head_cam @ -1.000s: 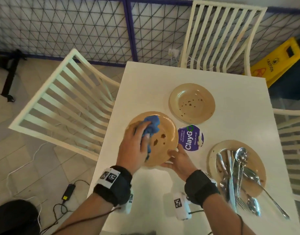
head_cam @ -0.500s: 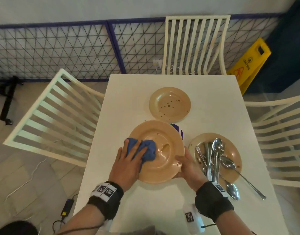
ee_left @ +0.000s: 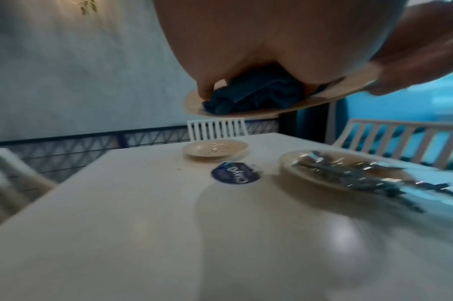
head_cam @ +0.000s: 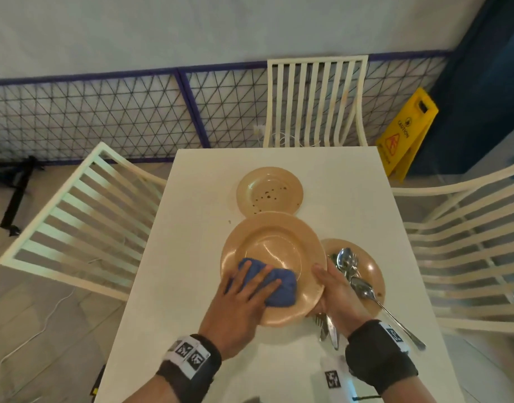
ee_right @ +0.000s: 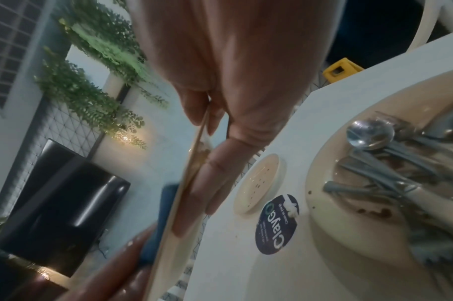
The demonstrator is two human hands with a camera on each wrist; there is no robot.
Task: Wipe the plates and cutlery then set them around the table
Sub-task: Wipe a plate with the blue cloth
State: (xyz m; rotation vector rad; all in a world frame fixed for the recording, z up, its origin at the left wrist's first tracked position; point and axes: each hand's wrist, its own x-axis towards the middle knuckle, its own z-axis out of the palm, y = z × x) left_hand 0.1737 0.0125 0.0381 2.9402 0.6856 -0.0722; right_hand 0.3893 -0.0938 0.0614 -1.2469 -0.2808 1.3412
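Note:
A large tan plate point(head_cam: 274, 242) is held tilted above the white table point(head_cam: 192, 257). My right hand point(head_cam: 332, 289) grips its right rim, thumb on top and fingers beneath, as the right wrist view shows edge-on point(ee_right: 184, 193). My left hand point(head_cam: 250, 292) holds a bunched blue cloth point(head_cam: 282, 289) against the plate's near part, fingers spread over it and bent down round it point(ee_left: 251, 93). A second plate point(head_cam: 269, 191) with dark specks lies farther back. A third plate point(head_cam: 369, 266) at the right carries several spoons, forks and knives point(head_cam: 347, 260).
A round blue sticker point(ee_left: 236, 175) is on the table under the raised plate. Cream slatted chairs stand at the left point(head_cam: 75, 222), far end point(head_cam: 314, 103) and right point(head_cam: 468, 257). A yellow caution sign point(head_cam: 407, 132) stands by the mesh fence.
The plate has come up off the table and toward me, covering the sticker. The cloth has swept from the plate's upper left to its near part, and the brown stains are gone.

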